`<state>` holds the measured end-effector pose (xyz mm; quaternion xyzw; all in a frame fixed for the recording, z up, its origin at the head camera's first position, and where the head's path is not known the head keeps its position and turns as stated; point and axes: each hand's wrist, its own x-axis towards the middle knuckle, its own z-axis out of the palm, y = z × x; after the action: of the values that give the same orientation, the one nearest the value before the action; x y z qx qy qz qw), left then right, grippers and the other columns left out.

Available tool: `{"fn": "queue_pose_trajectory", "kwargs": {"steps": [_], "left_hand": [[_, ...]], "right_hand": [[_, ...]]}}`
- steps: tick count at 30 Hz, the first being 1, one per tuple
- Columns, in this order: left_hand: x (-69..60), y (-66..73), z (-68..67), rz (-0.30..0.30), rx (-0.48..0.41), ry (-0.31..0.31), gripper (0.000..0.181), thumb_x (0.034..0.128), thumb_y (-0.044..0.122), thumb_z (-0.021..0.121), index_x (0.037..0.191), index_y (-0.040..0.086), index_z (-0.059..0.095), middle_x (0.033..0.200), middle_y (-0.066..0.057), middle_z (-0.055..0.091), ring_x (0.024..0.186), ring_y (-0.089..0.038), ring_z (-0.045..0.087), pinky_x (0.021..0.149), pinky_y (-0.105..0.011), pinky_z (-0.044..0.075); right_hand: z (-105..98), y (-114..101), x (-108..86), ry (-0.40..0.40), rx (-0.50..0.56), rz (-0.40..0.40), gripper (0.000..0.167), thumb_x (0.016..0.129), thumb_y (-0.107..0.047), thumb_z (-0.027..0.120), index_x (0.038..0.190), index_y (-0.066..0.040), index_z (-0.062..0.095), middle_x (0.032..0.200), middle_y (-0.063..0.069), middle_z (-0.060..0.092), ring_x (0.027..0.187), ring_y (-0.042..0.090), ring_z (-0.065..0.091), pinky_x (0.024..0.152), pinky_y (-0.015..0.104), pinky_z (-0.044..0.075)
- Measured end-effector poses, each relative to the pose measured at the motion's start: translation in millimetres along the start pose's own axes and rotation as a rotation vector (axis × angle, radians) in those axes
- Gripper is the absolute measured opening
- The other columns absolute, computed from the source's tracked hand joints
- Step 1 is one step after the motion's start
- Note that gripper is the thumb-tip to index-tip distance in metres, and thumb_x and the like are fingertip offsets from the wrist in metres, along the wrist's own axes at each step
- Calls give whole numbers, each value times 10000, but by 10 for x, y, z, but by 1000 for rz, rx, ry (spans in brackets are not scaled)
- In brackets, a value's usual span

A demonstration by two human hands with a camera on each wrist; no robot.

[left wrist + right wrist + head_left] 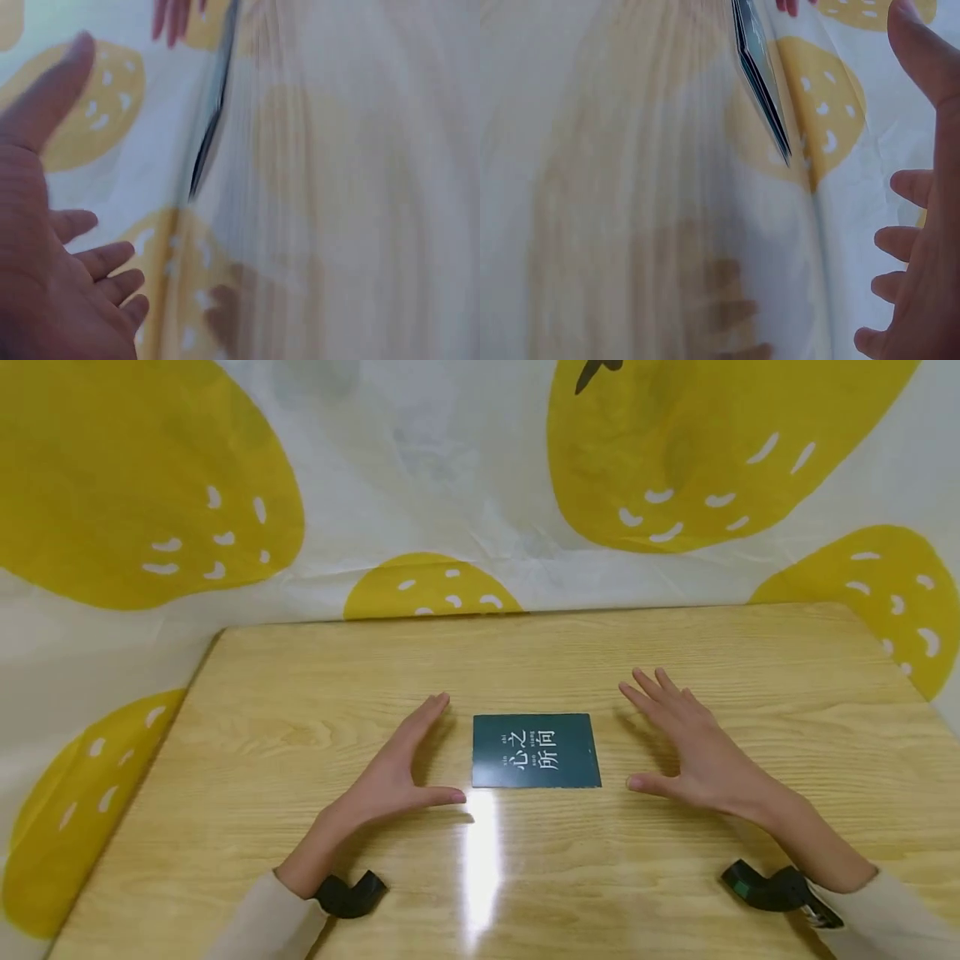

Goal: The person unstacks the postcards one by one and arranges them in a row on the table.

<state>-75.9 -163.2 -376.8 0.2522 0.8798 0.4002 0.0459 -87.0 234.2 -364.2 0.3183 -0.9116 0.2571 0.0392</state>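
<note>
A dark green card or thin booklet (537, 751) with white Chinese characters lies flat on the wooden table, its lettering turned sideways. To its left is my left hand (397, 772), thumb and fingers spread apart and holding nothing. On the other side my right hand (697, 756) is spread in the same way, also apart from the card. Seen edge-on in the left wrist view, the card (214, 120) is a thin dark strip beyond the left hand (52, 255). The right wrist view shows the card's edge (761, 86) as layered, with the right hand (919, 247) beside it.
The wooden table (315, 668) has a glossy top with a bright reflection near its front. A white cloth with yellow fruit shapes (450, 485) hangs behind the table and along its sides. A black wrist device (350, 894) sits at the left cuff, another (772, 889) at the right.
</note>
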Motion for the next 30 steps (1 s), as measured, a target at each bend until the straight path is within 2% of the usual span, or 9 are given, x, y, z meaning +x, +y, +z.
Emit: {"fn": "queue_pose_trajectory", "kwargs": {"steps": [5,8,12,15,19,26,30], "left_hand": [[83,17,167,11,-3,-15,1152,652,439,866,1540,172,182,1581,-54,167,1444,-205,94,1139,-475,150],[127,28,234,36,2,-21,1160,636,426,880,1534,141,202,1576,-62,184,1446,-213,89,1151,-441,114],[166,38,283,67,10,-16,1154,625,398,892,1522,102,228,1562,-86,222,1444,-245,109,1159,-429,77],[172,32,304,66,27,-15,1149,622,396,893,1519,104,238,1554,-90,243,1442,-250,117,1159,-425,65],[187,13,331,74,63,-25,1149,616,427,889,1516,110,249,1543,-79,273,1442,-238,120,1161,-411,52],[242,-17,341,166,119,-5,1077,655,372,878,1488,37,284,1510,-144,322,1425,-300,178,1157,-447,67],[252,-18,344,161,132,-3,1037,667,345,873,1477,36,303,1492,-138,355,1421,-298,192,1158,-438,72]], "right_hand": [[110,-40,37,-5,77,-7,1038,707,-407,824,1523,-130,245,1555,160,210,1427,383,83,1118,576,74],[159,-49,31,-15,95,18,1038,709,-402,826,1523,-129,243,1545,173,227,1425,381,98,1122,565,78],[225,-57,29,-30,120,71,1052,689,-430,840,1518,-142,260,1548,133,240,1428,344,117,1080,624,153],[281,-67,33,-39,142,89,1077,657,-460,854,1512,-147,279,1543,110,252,1422,332,139,1032,658,215],[336,-68,50,-32,131,72,1090,629,-498,860,1498,-133,312,1523,105,275,1403,325,180,1022,631,255],[376,-65,82,14,100,8,969,690,-427,844,1466,-96,368,1458,108,345,1345,309,265,1006,559,300],[391,-65,86,17,110,-27,919,710,-384,840,1456,-97,387,1448,113,357,1338,320,271,999,551,301]]}}
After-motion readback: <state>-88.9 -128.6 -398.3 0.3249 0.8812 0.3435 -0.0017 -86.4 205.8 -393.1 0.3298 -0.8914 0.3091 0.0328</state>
